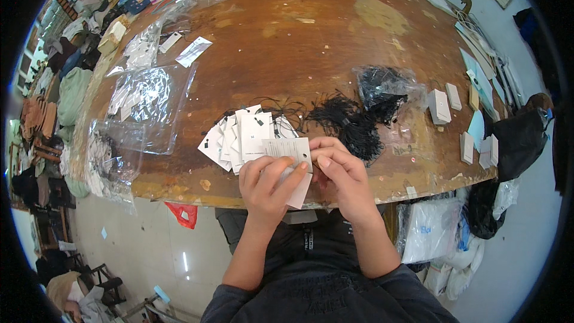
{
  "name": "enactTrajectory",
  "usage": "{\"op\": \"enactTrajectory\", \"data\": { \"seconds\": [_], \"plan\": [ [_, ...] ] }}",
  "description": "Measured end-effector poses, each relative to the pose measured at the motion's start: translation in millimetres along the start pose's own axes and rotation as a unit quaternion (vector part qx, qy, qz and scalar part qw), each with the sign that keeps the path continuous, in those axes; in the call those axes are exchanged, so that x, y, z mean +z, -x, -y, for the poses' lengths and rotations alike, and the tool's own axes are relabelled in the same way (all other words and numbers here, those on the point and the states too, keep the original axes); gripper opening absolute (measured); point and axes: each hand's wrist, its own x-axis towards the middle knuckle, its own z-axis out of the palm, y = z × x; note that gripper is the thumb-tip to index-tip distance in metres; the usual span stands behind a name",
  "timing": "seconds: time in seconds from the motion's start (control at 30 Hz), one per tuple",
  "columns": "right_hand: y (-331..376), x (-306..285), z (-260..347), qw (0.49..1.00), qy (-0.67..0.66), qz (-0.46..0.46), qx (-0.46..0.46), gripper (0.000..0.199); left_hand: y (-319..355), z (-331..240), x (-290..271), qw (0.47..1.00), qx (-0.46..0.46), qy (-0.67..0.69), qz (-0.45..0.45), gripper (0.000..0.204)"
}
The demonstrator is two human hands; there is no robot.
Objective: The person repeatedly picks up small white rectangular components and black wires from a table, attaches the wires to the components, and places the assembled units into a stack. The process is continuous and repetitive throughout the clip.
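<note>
My left hand [263, 185] is closed on a white hang tag [287, 146] near the table's front edge. The tag has a hole close to its right side, and a paler card shows below the fingers. Against that right side, my right hand [345, 176] has its thumb and fingers drawn together; whatever lies between them is hidden. Just beyond my left hand spreads a pile of white hang tags [248, 128] with black cords attached. To the right of the pile lies a bundle of black hang-tag strings [347, 121], partly loose and tangled.
A clear plastic bag [391, 84] with more black strings sits behind the bundle. Small stacks of white cards [439, 106] stand at the table's right. Clear bags [149, 104] with pale tags cover the left side of the brown wooden table [281, 54]. Garments [75, 96] are heaped farther left.
</note>
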Motion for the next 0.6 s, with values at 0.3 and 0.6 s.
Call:
{"op": "enactTrajectory", "data": {
  "seconds": [0.3,0.6],
  "plan": [
    [-15.5,-17.5,-4.8,0.953,0.185,-0.124,-0.206,0.022,-8.6,-2.3,-5.0,0.999,0.033,-0.002,-0.002,0.029],
    [-30.2,-57.9,3.5,0.876,0.336,-0.24,-0.247,0.02,-20.8,39.2,-16.8,0.888,-0.423,0.154,-0.088,0.021]
  ]
}}
